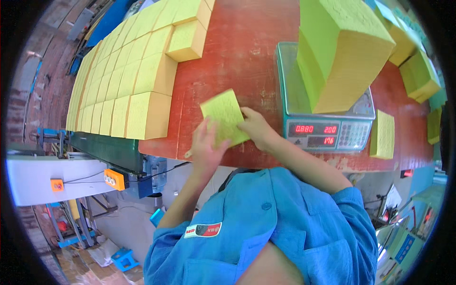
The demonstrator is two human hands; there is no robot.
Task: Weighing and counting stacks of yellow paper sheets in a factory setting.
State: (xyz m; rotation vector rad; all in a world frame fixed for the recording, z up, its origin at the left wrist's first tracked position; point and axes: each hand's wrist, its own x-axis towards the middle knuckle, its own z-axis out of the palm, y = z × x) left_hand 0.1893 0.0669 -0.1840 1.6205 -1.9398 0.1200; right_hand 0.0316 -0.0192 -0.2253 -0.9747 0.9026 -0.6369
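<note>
Both my hands hold a thin yellow-green square sheet [224, 115] over the front edge of the red table [237, 52]. My left hand [205, 147] grips its lower left side, with a thin stick-like object poking out below the fingers. My right hand [256, 127] holds the sheet's right edge. To the right of the sheet stands a teal weighing scale [327, 128] with red lit digits. A tall stack of yellow-green sheets [339, 52] rests on its pan.
Rows of yellow stacked blocks [128, 80] cover the table's left side. More stacks [418, 76] lie at the far right, and a single block [382, 134] sits beside the scale. A conveyor frame with an orange button box [115, 179] stands below left.
</note>
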